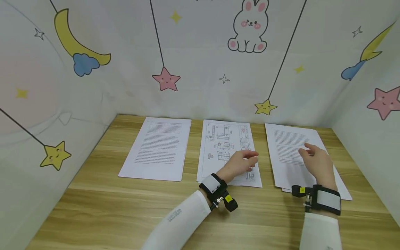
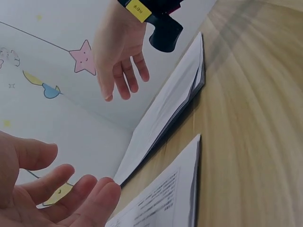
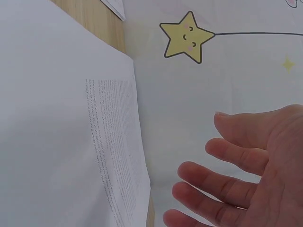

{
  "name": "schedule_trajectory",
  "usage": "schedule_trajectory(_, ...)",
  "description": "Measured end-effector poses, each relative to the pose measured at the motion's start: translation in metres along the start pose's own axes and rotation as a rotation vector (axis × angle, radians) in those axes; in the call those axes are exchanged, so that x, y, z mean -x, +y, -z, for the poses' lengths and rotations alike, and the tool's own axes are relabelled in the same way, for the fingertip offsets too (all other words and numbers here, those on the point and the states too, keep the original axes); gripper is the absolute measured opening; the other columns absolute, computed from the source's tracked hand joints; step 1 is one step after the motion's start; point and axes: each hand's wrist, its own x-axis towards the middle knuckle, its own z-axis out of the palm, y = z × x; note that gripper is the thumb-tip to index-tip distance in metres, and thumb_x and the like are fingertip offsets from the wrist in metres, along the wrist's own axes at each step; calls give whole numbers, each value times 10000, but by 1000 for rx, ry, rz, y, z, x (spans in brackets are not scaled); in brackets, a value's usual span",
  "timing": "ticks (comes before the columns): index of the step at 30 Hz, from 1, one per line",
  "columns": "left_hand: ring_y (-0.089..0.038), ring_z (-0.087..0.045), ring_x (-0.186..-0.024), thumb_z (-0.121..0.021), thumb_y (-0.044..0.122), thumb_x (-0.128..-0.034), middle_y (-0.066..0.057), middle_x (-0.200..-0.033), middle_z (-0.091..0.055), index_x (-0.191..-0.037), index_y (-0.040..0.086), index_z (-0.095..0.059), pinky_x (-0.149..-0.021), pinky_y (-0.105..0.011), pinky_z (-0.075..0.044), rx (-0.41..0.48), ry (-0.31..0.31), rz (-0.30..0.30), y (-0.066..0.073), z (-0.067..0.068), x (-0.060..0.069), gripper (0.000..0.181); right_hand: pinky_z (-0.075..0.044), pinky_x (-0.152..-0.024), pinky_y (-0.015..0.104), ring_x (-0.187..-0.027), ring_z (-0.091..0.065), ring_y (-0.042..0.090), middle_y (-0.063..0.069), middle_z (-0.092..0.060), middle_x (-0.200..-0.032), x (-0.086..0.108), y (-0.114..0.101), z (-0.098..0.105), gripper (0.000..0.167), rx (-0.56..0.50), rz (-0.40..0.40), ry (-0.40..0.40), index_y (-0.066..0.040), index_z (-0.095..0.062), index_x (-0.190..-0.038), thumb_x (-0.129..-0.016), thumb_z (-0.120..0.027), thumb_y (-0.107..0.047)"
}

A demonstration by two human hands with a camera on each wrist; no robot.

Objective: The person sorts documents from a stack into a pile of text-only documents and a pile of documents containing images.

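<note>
Three stacks of paper lie side by side on a wooden table. My left hand (image 1: 240,163) hovers over the middle stack, whose top sheet is a technical drawing (image 1: 215,146); its fingers are loosely bent and hold nothing. Above the right-hand stack of printed text (image 1: 281,166) is my right hand (image 1: 318,163), also holding nothing, its fingers relaxed and spread in the right wrist view. That stack's sheets sit slightly uneven at the near edge. The left stack of printed text (image 1: 156,149) has neither hand near it.
The wooden table (image 1: 125,211) meets a white curtain-like backdrop (image 1: 200,52) behind the papers and at both sides. Cartoon stars, a moon and a rabbit are printed on it. A strapped camera (image 1: 229,203) sticks out from the left wrist, another (image 1: 300,191) from the right.
</note>
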Motion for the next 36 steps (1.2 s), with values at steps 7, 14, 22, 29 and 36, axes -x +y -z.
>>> schedule_trajectory(7, -143, -651, -999, -546, 265, -1004, -58, -1265, -639, -1368, 94, -583, -825, -233, -561, 39, -62, 36, -2, -20, -10, 404, -477, -863, 585, -1176, -499, 523, 397, -471, -1360, -6, 22, -4, 614, 26, -54, -65, 68, -386, -1464, -1032, -406, -367)
schedule_trajectory(14, -209, -662, -996, -555, 234, -989, -59, -1163, -682, -1366, 97, -580, -828, -268, -567, 90, -69, 79, 0, -30, -12, 402, -448, -941, 617, -1255, -428, 545, 406, -382, -1433, -7, 46, 3, 657, 12, -168, -117, 54, -304, -1509, -1035, -369, -396)
schedule_trajectory(22, -215, -648, -1079, -579, 225, -972, -89, -1252, -667, -1412, 101, -529, -938, -380, -562, 193, -83, 153, -6, -39, -18, 460, -362, -1058, 667, -1352, -322, 584, 417, -288, -1492, -6, 53, 6, 675, 1, -234, -162, 60, -279, -1516, -1040, -360, -411)
schedule_trajectory(29, -218, -647, -1095, -603, 236, -956, -92, -1268, -661, -1442, 118, -499, -955, -379, -543, 236, -42, 162, -10, -46, -22, 511, -223, -1139, 691, -1441, -151, 583, 400, -183, -1544, -7, 60, 4, 669, -14, -279, -165, 84, -258, -1511, -1044, -356, -385)
schedule_trajectory(36, -258, -656, -1102, -609, 189, -955, -102, -1209, -666, -1439, 78, -493, -977, -420, -543, 362, 2, 198, -8, -52, -27, 510, -209, -1146, 688, -1449, -137, 577, 388, -170, -1556, -8, 64, 3, 676, -27, -306, -159, 68, -254, -1519, -1043, -350, -402)
